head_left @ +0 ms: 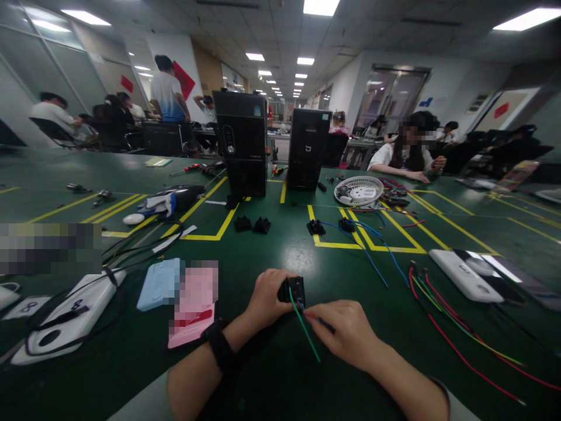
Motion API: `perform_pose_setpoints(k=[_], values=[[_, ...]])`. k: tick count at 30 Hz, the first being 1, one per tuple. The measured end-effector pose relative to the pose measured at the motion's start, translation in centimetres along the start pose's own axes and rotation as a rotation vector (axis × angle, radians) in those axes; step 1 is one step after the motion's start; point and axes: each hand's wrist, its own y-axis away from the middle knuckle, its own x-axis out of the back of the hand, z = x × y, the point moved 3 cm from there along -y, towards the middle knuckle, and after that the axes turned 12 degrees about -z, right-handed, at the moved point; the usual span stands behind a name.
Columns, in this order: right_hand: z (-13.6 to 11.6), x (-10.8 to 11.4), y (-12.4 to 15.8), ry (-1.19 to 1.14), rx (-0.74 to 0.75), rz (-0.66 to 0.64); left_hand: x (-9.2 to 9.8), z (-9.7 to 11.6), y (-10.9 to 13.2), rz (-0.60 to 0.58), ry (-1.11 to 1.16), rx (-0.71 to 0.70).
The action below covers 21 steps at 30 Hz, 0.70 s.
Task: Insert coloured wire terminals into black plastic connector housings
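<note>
My left hand [269, 298] is closed around a small black terminal block [298, 287], holding it just over the green tabletop. Out of the block comes a green wire [307, 333], its free end slanting down toward me. My right hand [344, 330] pinches close by the block's lower right edge. A thin blue wire [300, 306] shows between the block and these fingertips; the rest of it is mostly hidden by the hand. Farther off lie similar black blocks [262, 225], and blue wires [372, 257] run from two of them.
Red, green and yellow wires [456, 327] lie at right beside a white power bank [464, 275]. Pink [193, 327] and pale blue [158, 283] items lie left. Two black computer towers [241, 140] and a white basket [359, 192] stand beyond. A person [412, 152] sits across the table.
</note>
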Motion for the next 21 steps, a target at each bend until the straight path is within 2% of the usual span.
perform_pose_setpoints(k=[5, 10, 16, 21], values=[[0.7, -0.7, -0.1, -0.016, -0.166, -0.042, 0.0, 0.0, 0.0, 0.014, 0.017, -0.005], [0.5, -1.0, 0.0, -0.037, -0.157, -0.121, 0.0, -0.1, 0.0, 0.016, 0.003, -0.009], [0.3, -0.1, 0.1, -0.036, -0.113, -0.054, 0.0, -0.1, 0.0, 0.009, -0.005, 0.012], [0.7, -0.3, 0.1, -0.067, -0.125, -0.061, 0.1, 0.0, 0.0, 0.022, -0.001, -0.006]])
